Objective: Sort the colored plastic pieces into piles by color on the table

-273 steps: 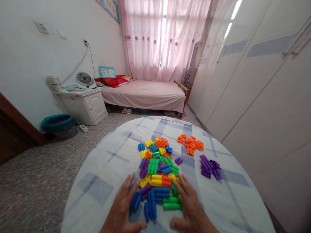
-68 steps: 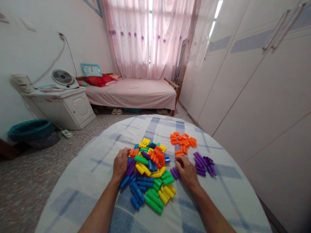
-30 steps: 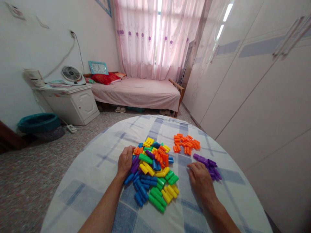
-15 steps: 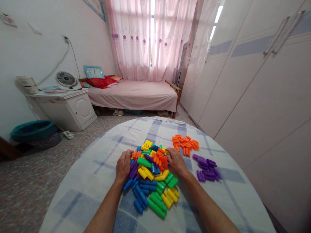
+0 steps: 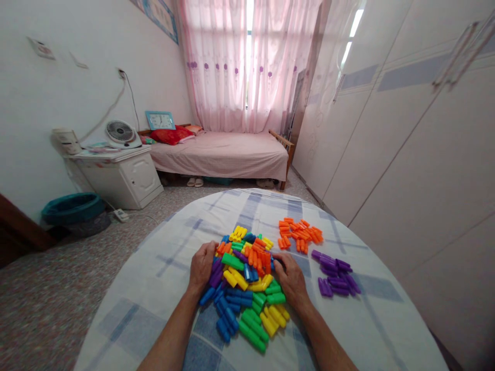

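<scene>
Three heaps can be counted on one table (image 5: pixel 154 288): one heap of mixed-colour blocks (image 5: pixel 253 286) at lower centre, one orange heap (image 5: pixel 302 234) and one purple heap (image 5: pixel 338 283) to its right. Within each heap the pieces overlap too closely to be counted. One left hand (image 5: pixel 201 265) and one right hand (image 5: pixel 291 278) are seen. At upper left, one fan (image 5: pixel 120 132) and one clock (image 5: pixel 161 120) are counted; two slippers (image 5: pixel 198 182) are shown left of centre.
</scene>
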Action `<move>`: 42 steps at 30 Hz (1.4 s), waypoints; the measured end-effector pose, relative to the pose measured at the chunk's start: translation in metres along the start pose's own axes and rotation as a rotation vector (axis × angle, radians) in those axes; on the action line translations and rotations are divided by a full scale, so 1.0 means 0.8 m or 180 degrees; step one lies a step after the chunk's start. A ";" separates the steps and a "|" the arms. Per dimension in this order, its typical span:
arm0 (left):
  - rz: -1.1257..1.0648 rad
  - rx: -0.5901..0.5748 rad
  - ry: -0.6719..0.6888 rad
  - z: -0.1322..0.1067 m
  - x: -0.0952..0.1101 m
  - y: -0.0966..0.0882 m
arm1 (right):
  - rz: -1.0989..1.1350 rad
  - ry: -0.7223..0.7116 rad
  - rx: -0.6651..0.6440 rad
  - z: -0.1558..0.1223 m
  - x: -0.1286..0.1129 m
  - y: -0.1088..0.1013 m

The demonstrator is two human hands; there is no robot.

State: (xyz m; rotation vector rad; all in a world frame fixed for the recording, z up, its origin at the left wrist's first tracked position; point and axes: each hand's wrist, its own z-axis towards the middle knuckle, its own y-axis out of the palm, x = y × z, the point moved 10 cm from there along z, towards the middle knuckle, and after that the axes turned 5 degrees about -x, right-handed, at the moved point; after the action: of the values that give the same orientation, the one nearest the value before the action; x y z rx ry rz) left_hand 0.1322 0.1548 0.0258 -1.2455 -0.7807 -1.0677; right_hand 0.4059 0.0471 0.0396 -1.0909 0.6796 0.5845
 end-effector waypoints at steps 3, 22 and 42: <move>-0.0026 -0.0077 0.0037 -0.001 0.002 0.002 | 0.0055 -0.0048 0.0025 0.004 -0.003 -0.003; -0.0131 -0.0052 0.0116 -0.008 0.015 0.001 | 0.0312 0.0121 -0.0036 0.016 0.003 0.003; 0.0576 -0.0628 0.0446 -0.077 0.046 -0.013 | 0.0643 0.0403 0.0149 -0.023 0.006 -0.018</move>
State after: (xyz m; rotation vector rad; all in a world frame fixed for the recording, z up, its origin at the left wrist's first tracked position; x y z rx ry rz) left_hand 0.1297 0.0869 0.0515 -1.3634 -0.4548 -1.0892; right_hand 0.4155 0.0251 0.0391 -1.0285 0.9167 0.6727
